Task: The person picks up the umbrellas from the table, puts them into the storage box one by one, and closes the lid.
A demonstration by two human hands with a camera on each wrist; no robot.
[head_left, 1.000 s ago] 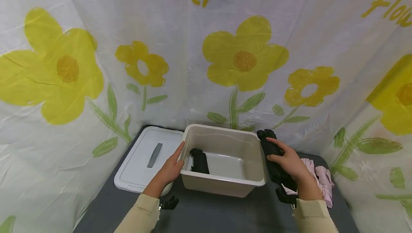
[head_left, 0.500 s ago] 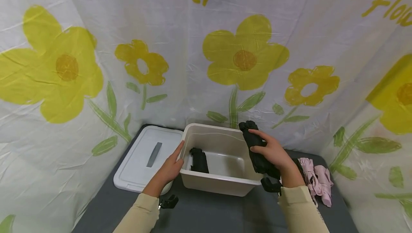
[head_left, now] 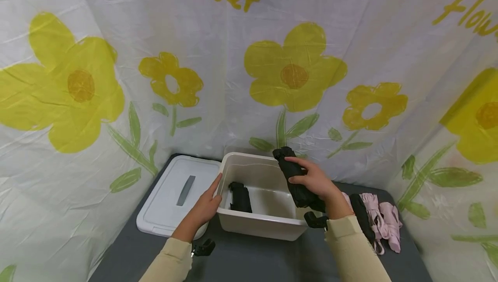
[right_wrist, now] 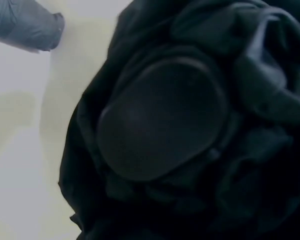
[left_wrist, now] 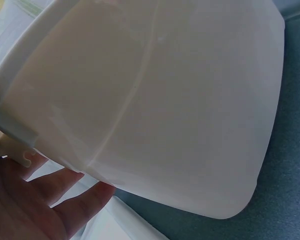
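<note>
My right hand [head_left: 311, 182] grips a folded black umbrella [head_left: 289, 167] and holds it slanted over the right part of a beige plastic bin [head_left: 256, 225]. Its oval end cap [right_wrist: 162, 120] and bunched dark cloth fill much of the right wrist view. A second black umbrella [head_left: 241, 197] lies inside the bin at the left, also showing in the right wrist view as a dark roll [right_wrist: 25, 25]. My left hand [head_left: 206, 206] rests against the bin's left end, index finger along the rim. In the left wrist view its fingers [left_wrist: 85, 205] lie nearly straight along the outer wall.
A white lid [head_left: 165, 204] with a grey handle [head_left: 186, 190] lies left of the bin. Pink folded umbrellas [head_left: 390, 225] and another black one [head_left: 362, 215] lie at the right of the dark table [head_left: 264, 260]. A flower-printed sheet [head_left: 218, 122] hangs close behind.
My right hand has carried the black umbrella leftward from beside the bin to over its right side, uncovering more of the umbrellas at the right. The left hand has stayed at the bin's rim.
</note>
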